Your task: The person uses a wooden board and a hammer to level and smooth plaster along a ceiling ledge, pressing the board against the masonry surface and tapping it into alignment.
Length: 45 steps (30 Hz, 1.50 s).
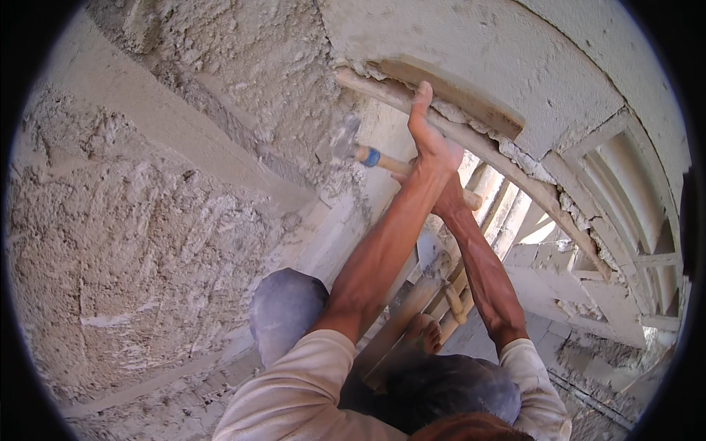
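My left hand (437, 147) is raised against a long, thin wooden strip (489, 151) along the edge of a pale plastered panel. One digit stretches up over the strip; the other fingers are mostly hidden. Just behind that wrist, my right hand (450, 197) is closed around the wooden handle of a hammer (386, 163). Blue tape wraps the handle near its head, which points left and looks blurred. The handle's butt sticks out to the right of my right hand. A short wooden board (456, 97) lies on the panel, just above the strip.
A rough plastered wall (147, 257) fills the left side. Wooden poles (507, 213) show through the gap below the strip. Curved panels with slatted recesses (625, 191) stand at the right. My bare foot (424, 332) rests on wood below, between my knees.
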Available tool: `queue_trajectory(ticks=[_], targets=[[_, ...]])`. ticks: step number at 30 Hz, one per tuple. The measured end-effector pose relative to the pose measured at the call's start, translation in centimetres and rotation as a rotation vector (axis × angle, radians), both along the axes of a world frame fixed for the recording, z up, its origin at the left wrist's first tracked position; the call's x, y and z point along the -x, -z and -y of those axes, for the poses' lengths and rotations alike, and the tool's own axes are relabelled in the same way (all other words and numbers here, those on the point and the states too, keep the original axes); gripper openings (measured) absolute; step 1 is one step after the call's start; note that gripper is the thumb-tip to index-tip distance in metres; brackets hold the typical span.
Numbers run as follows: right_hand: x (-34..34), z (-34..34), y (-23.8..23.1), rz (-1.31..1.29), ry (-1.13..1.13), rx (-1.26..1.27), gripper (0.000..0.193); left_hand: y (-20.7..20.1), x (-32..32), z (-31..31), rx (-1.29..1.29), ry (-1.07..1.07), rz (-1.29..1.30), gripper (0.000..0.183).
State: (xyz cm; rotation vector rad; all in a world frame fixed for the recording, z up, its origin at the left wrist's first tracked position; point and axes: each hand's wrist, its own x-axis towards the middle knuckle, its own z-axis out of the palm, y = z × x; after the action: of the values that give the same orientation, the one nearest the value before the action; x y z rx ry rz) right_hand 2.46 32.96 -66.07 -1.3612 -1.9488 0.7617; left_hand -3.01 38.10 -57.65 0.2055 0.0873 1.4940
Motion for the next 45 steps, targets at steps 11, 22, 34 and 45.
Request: queue_trajectory(ticks=[11, 22, 34, 45], targets=[[-2.8, 1.0, 4.5, 0.587, -0.102, -0.359, 0.028, 0.0, -0.1, -0.1, -0.028, 0.02, 0.006, 0.06], [-1.9, -0.4, 2.8, 0.419, -0.013, -0.288, 0.037, 0.3, -0.6, -0.3, -0.012, -0.011, 0.015, 0.056], [-1.1, -0.3, 4.3, 0.395, 0.029, -0.284, 0.029, 0.1, -0.5, -0.2, -0.003, 0.008, 0.029, 0.059], [-0.3, 1.2, 3.5, 0.23, 0.028, -0.579, 0.02, 0.4, -0.4, -0.5, -0.047, 0.023, 0.042, 0.057]])
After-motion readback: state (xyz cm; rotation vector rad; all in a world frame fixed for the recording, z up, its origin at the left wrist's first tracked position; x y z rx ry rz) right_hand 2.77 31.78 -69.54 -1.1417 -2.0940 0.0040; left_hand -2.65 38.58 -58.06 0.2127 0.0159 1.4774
